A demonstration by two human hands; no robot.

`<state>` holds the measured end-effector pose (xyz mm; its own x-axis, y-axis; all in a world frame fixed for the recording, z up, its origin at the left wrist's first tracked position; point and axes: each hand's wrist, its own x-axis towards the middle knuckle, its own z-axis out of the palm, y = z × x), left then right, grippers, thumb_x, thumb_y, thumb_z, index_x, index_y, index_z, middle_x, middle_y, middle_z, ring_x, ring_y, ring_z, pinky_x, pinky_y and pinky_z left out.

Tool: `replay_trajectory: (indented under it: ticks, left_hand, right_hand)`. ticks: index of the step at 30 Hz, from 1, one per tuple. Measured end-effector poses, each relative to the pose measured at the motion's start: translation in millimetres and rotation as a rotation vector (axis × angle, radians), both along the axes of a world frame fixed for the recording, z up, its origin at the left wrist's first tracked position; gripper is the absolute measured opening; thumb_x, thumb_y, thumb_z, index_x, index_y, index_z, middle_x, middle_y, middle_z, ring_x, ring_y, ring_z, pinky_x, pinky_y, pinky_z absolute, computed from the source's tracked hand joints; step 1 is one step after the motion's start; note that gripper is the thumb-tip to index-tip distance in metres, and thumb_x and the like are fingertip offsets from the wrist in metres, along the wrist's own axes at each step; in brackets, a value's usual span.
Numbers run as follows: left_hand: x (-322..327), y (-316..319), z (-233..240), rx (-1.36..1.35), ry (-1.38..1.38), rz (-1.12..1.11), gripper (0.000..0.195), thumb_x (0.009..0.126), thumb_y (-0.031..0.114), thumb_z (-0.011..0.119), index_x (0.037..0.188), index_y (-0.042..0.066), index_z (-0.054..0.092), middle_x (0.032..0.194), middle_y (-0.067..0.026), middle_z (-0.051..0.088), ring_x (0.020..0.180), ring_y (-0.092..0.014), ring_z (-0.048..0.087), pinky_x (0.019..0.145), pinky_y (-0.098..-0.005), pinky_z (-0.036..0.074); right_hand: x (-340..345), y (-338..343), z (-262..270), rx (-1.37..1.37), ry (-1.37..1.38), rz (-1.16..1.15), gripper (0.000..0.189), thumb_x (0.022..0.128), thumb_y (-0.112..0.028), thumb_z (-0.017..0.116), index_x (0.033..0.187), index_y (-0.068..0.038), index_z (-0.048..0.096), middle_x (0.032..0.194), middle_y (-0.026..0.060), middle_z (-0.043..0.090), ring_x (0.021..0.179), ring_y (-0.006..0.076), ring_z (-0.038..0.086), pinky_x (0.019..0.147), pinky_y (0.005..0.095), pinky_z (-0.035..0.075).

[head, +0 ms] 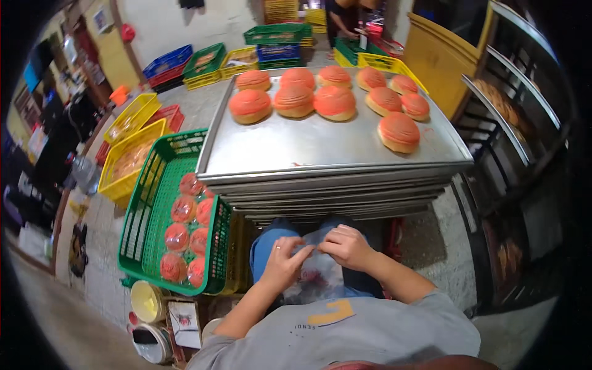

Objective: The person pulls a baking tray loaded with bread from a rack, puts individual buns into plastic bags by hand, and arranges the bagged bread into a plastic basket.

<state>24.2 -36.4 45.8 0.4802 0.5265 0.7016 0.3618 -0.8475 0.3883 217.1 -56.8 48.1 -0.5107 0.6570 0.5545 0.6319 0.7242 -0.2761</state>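
Above my lap, my left hand (286, 262) and my right hand (348, 247) are close together, with thumbs and fingers pinching the upper edge of a clear printed plastic bag (319, 277). The bag hangs over my thighs and looks flat. Just beyond my knees, several round buns with orange-red tops, such as this nearest bun (399, 132), rest unwrapped on a metal baking tray (286, 145). That tray tops a stack of similar trays (323, 194). To my left, a green plastic crate (155, 185) contains several buns wrapped in clear plastic (176, 237).
Beside the green crate stand plastic buckets (147, 301) and a cardboard box (185, 323). Yellow crates (113, 180) line the floor farther left. On the right is a rack with bread on trays (502, 108). At the back, another person (344, 21) stands by more crates.
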Motion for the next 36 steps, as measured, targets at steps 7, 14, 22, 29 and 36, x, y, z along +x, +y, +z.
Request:
replay_trajectory:
  ticks: [7,14,22,29,36]
  left_hand:
    - [0,5,-4,0.008,0.140,0.004,0.020,0.064,-0.001,0.056,0.084,0.003,0.058,0.067,-0.0080,0.047,0.063,-0.025,0.050,0.059,-0.0357,0.040]
    - [3,17,20,-0.062,0.081,-0.194,0.015,0.063,0.001,0.061,0.078,0.003,0.060,0.070,-0.0074,0.054,0.068,-0.024,0.053,0.065,-0.0348,0.042]
    - [-7,39,30,-0.762,-0.450,-1.296,0.020,0.070,0.009,0.063,0.054,0.001,0.053,0.064,-0.0052,0.052,0.065,-0.023,0.054,0.075,-0.0420,0.036]
    - [-26,68,-15,-0.722,-0.300,-0.564,0.018,0.075,0.012,0.062,0.064,0.005,0.050,0.066,-0.0059,0.055,0.065,-0.019,0.050,0.072,-0.0335,0.034]
    - [-38,70,-44,-0.823,-0.311,-0.329,0.013,0.080,0.012,0.061,0.076,0.002,0.052,0.079,-0.0041,0.049,0.069,-0.011,0.046,0.059,-0.0237,0.037]
  right_hand:
    - [2,-5,18,0.118,0.121,0.040,0.007,0.071,-0.011,0.059,0.077,-0.009,0.057,0.066,0.0033,0.051,0.065,0.0211,0.052,0.059,0.0308,0.041]
    - [23,-1,10,0.052,0.002,0.015,0.006,0.072,-0.012,0.059,0.078,-0.010,0.056,0.065,0.0040,0.051,0.059,0.0203,0.054,0.054,0.0309,0.043]
    - [37,-2,53,-0.434,0.194,0.403,0.007,0.076,-0.011,0.060,0.081,-0.008,0.062,0.080,0.0074,0.059,0.070,0.0208,0.059,0.058,0.0294,0.045]
    - [257,99,145,-0.395,0.646,-0.556,0.029,0.090,-0.033,0.045,0.100,-0.009,0.056,0.104,0.0025,0.054,0.085,0.0117,0.054,0.068,0.0270,0.046]
    - [441,240,62,-0.515,0.656,-0.835,0.057,0.081,-0.053,0.051,0.111,-0.004,0.054,0.092,0.0158,0.061,0.076,0.0194,0.060,0.067,0.0332,0.049]
